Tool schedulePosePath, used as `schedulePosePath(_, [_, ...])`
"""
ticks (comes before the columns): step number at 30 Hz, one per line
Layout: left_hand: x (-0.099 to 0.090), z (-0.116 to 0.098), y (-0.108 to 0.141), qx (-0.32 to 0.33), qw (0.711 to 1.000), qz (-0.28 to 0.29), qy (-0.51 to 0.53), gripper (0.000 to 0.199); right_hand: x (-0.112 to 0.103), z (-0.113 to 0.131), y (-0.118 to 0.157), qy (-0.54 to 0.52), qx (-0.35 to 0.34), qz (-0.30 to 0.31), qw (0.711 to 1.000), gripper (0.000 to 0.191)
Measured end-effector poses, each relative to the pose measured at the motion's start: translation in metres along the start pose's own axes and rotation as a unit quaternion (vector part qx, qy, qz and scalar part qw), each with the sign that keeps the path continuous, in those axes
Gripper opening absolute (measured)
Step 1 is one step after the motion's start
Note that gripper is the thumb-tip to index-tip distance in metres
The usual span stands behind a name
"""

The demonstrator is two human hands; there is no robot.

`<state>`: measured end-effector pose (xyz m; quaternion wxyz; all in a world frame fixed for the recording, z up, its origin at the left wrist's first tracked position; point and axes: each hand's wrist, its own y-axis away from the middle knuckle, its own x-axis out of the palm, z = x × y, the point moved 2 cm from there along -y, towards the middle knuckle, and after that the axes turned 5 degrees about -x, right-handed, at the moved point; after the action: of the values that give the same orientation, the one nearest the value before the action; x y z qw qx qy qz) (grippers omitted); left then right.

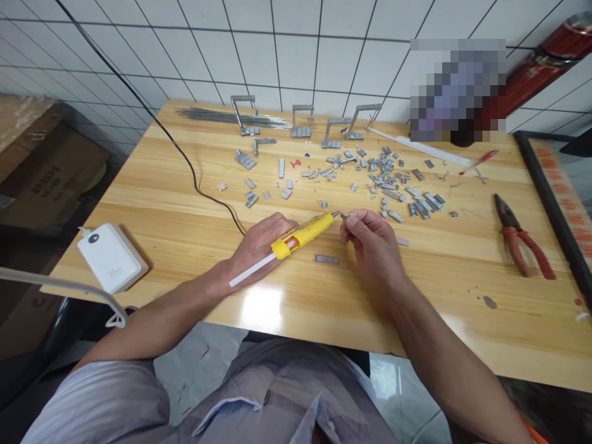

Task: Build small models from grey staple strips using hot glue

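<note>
My left hand (263,240) is wrapped round a yellow hot glue gun (308,234), with a white glue stick (252,271) poking out of its back end. The gun's nozzle points right, almost at a small grey strip (345,216) pinched between the thumb and fingers of my right hand (372,240). Whether the nozzle touches the strip I cannot tell. Just below, a flat grey strip (327,259) lies on the wooden table. Several small grey frames, one of them this upright frame (303,121), stand along the back of the table.
Loose grey pieces (383,176) are scattered across the middle. Red-handled pliers (518,237) and a red pen (481,161) lie to the right, a white power bank (111,258) to the left. A bundle of thin rods (231,116) is by the wall. A black cable (194,176) crosses the table.
</note>
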<state>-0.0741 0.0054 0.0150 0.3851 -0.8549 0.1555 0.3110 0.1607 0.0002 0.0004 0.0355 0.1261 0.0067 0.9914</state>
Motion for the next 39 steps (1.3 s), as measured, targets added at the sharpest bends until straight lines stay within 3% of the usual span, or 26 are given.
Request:
schedulePosePath(7, [0.0000, -0.0006, -0.0001, 0.000, 1.000, 0.022, 0.004, 0.011, -0.0003, 0.0007, 0.0005, -0.016, 0.002, -0.001, 1.000, 0.024])
schedulePosePath(20, [0.0004, -0.0003, 0.0012, 0.003, 1.000, 0.009, -0.002, 0.011, -0.0034, -0.0033, -0.0003, 0.022, -0.007, 0.004, 1.000, 0.026])
schedulePosePath(24, [0.0000, 0.0018, 0.0019, -0.019, 1.000, 0.008, -0.009, 0.013, -0.0040, -0.0025, 0.0024, 0.073, -0.040, 0.004, 0.997, 0.026])
schedulePosePath(32, [-0.0002, 0.0004, 0.0014, -0.005, 1.000, 0.018, 0.007, 0.013, -0.0011, 0.0060, 0.0084, 0.150, -0.110, -0.016, 0.982, 0.033])
schedulePosePath(39, [0.0000, -0.0001, 0.0005, 0.001, 1.000, 0.012, 0.022, 0.015, -0.0041, 0.0031, 0.0074, 0.172, -0.128, -0.017, 0.977, 0.032])
